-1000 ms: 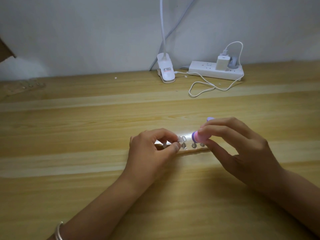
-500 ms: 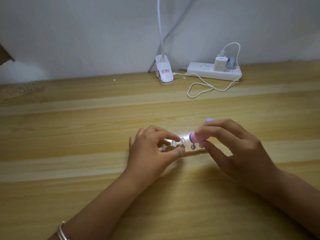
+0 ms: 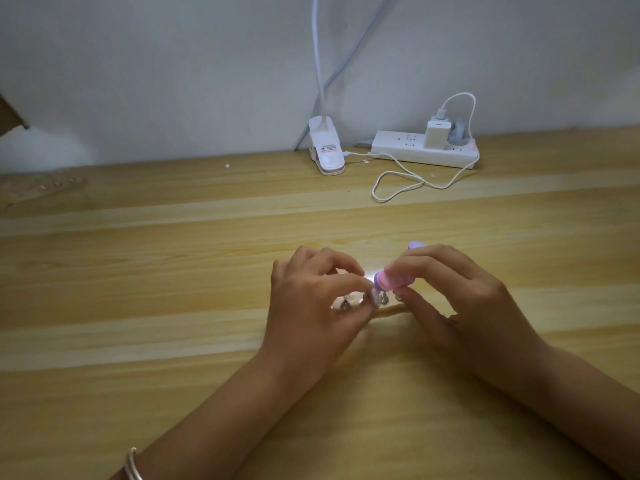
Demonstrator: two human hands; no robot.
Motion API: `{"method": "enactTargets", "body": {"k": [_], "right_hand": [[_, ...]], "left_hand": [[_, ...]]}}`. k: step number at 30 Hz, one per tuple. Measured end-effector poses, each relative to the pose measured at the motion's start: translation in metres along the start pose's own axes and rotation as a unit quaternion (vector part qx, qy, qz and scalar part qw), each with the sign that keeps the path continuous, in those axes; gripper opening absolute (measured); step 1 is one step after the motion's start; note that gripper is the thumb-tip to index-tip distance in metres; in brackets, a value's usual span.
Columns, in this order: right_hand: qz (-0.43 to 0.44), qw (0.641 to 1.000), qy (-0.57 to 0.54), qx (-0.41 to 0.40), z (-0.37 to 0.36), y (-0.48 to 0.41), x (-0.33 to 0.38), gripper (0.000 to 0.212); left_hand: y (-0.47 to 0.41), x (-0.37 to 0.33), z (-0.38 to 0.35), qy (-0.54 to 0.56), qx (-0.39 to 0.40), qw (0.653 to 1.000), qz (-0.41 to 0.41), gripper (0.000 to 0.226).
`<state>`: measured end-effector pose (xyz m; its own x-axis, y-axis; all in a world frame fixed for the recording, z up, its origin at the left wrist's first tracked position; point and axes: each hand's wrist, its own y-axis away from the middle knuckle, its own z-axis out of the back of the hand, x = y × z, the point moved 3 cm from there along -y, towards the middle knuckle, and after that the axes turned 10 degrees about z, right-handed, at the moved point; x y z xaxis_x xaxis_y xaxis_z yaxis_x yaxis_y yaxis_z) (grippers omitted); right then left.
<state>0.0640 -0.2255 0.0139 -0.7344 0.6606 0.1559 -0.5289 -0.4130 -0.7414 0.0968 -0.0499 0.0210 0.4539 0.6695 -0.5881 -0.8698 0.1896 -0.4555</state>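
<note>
Right hand (image 3: 467, 299) fingers clamped on pink mini lamp (image 3: 391, 280), lit end touching small white piece (image 3: 375, 296). Left hand (image 3: 311, 306) fingers pinch that piece, low over surface (image 3: 173, 306).

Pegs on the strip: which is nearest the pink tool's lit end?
The middle peg, just below it; the left peg and right peg lie farther off.
</note>
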Motion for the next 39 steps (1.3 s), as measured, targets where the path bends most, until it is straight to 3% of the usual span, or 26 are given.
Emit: {"method": "enactTargets", "body": {"k": [4,8,12,18,23,30,34,37,39], "right_hand": [[-0.055,0.996,-0.048,-0.047,0.008,0.002,-0.007,0.014],[-0.086,0.989,-0.074,-0.091,0.012,0.001,-0.012,0.018],[-0.074,0.991,-0.075,-0.082,0.012,0.001,-0.011,0.022],[-0.018,0.991,-0.105,-0.085,0.014,-0.001,0.003,0.027],[0.061,0.996,-0.064,-0.023,0.006,0.003,0.013,0.025],[0.093,0.993,-0.068,-0.009,0.002,-0.001,0.021,0.021],[0.052,0.996,-0.063,-0.021,0.007,-0.001,0.01,0.025],[0.099,0.993,-0.062,-0.002,0.0,0.0,0.023,0.024],[0.087,0.995,-0.053,0.002,0.003,-0.001,0.016,0.024]], "left_hand": [[0.01,-0.009,0.014,0.076,-0.033,0.995,-0.055,0.008],[0.019,-0.013,0.022,0.194,0.035,0.98,-0.024,0.009],[0.021,-0.016,0.021,0.26,0.09,0.961,-0.016,0.012],[0.018,-0.006,0.017,0.129,0.074,0.989,-0.017,0.012],[0.018,-0.005,0.015,0.069,0.071,0.994,-0.044,0.012],[0.016,-0.004,0.016,0.044,0.077,0.994,-0.057,0.013],[0.016,-0.005,0.015,0.05,0.079,0.995,-0.044,0.013],[0.017,-0.003,0.014,0.055,0.083,0.994,-0.051,0.018],[0.017,-0.004,0.014,0.054,0.076,0.994,-0.051,0.016]]}}
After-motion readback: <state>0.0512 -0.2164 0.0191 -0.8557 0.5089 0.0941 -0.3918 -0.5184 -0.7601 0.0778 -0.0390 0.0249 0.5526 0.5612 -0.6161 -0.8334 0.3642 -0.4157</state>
